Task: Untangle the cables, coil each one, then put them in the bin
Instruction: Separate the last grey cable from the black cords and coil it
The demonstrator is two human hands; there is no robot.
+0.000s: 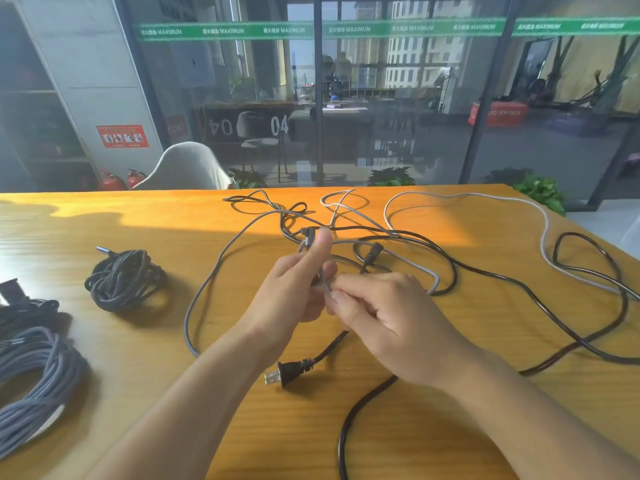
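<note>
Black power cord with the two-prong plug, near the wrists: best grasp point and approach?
Probably the black plug body, behind the prongs. It lies flat on the table, prongs pointing left, cord running off to the right. Come from above and pinch across its sides; the ribbed strain relief beside it gives a firmer hold than the thin cord.

On the table point(104, 358), a tangle of loose cables point(415, 251) spreads across the middle and right. The left hand point(294, 289) and right hand point(388, 320) meet above its near side, both gripping one braided cable point(204, 289) that loops off to the left. A two-pin plug point(287, 370) lies just before the hands. Left of them sits a coiled cable point(124, 278); a larger coil point(34, 375) lies at the left edge. Behind the table stands a chair point(187, 168).
</note>
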